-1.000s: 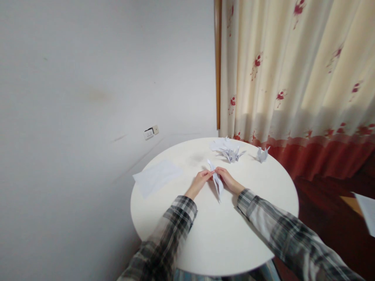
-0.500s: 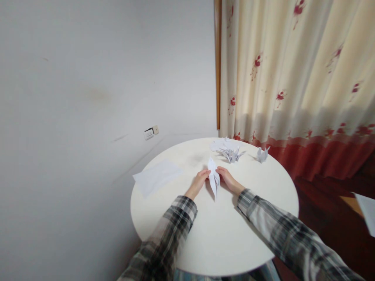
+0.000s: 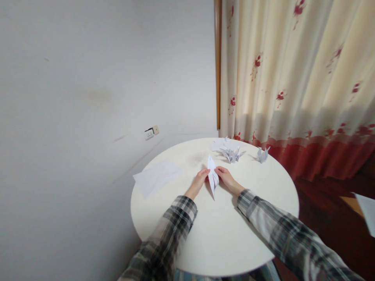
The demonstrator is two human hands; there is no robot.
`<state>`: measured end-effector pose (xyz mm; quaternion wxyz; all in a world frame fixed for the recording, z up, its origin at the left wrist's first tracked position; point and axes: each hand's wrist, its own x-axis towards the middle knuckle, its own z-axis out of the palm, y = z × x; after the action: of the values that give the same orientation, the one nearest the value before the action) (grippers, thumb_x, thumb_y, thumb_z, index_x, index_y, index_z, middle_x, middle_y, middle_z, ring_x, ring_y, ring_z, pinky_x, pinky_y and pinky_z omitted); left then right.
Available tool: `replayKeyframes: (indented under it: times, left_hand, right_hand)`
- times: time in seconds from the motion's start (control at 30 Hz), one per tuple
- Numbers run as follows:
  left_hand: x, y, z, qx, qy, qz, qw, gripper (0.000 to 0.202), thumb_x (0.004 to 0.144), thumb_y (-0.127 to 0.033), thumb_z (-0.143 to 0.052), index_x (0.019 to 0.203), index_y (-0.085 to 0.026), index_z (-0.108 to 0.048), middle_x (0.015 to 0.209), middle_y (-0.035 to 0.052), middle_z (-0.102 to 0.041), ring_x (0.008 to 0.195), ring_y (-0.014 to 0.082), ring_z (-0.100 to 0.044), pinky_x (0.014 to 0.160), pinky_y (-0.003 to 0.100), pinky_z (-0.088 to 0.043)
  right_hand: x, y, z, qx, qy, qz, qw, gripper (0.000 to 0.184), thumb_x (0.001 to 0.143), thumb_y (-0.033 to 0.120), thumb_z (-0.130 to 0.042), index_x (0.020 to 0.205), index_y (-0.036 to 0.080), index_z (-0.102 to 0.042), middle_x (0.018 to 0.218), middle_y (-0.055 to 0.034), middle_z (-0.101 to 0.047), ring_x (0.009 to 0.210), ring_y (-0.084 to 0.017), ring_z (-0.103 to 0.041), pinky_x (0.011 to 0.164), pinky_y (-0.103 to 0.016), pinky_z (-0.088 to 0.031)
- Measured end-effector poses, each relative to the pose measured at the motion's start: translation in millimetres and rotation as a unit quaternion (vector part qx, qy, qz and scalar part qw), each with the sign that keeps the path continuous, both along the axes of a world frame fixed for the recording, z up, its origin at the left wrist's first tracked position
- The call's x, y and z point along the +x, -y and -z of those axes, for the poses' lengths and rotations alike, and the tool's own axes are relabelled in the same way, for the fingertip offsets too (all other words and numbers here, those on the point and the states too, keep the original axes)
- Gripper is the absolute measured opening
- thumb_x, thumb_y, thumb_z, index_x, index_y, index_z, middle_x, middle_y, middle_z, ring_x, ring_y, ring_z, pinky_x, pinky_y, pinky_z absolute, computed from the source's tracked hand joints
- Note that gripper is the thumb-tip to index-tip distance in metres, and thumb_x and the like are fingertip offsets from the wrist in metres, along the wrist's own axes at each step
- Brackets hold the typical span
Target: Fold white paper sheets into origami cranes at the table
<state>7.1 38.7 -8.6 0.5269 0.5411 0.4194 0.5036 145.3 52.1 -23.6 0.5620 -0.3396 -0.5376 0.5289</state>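
Now left hand (image 3: pixel 200 180), right hand (image 3: pixel 227 178) pinch paper (image 3: pixel 213 176) flatter.

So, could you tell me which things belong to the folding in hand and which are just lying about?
In hand: folded paper, held between left hand and right hand.
Lying about: flat sheet, pile of folded figures, lone folded figure.

Both arms wear grey, black and white plaid sleeves (image 3: pixel 179 216).

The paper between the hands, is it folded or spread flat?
Folded. The paper is a narrow, pointed shape pinched between the left hand and right hand, unlike the flat sheet lying on the table.
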Motion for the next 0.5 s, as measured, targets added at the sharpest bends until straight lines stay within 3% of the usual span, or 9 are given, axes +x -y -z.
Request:
replayKeyframes:
  times: [0.13, 0.33, 0.5]
  left_hand:
    - [-0.1, 0.0, 1.1, 0.020, 0.003, -0.010, 1.000, 0.039, 0.061, -0.051, -0.064, 0.068, -0.015, -0.050, 0.061, -0.0028, -0.052, 0.058, 0.0097, -0.049, 0.058, 0.023, -0.038]
    - [0.2, -5.1, 6.4, 0.051, 0.013, -0.072, 0.996, 0.037, 0.060, -0.041, -0.069, 0.075, -0.017, -0.046, 0.061, -0.0050, -0.051, 0.054, 0.0078, -0.047, 0.054, 0.021, -0.037]
    - [2.1, -2.3, 4.2, 0.047, -0.002, -0.037, 0.998, 0.038, 0.057, -0.037, -0.072, 0.074, -0.017, -0.045, 0.062, -0.0052, -0.052, 0.056, 0.0081, -0.051, 0.055, 0.021, -0.038]
  right_hand:
    - [1.0, -2.2, 0.9, -0.009, 0.005, 0.014, 1.000, 0.031, 0.059, 0.047, -0.064, 0.065, 0.018, -0.053, 0.056, 0.0035, -0.050, 0.052, -0.010, -0.042, 0.051, -0.024, -0.034]
    - [0.2, -4.0, 1.3, -0.013, 0.014, 0.031, 0.999, 0.031, 0.059, 0.045, -0.062, 0.070, 0.017, -0.055, 0.058, 0.0031, -0.051, 0.051, -0.011, -0.044, 0.051, -0.025, -0.035]
    - [2.3, -6.7, 0.8, 0.002, 0.035, 0.078, 0.996, 0.027, 0.059, 0.044, -0.060, 0.067, 0.018, -0.055, 0.057, 0.0029, -0.051, 0.052, -0.012, -0.044, 0.051, -0.026, -0.035]
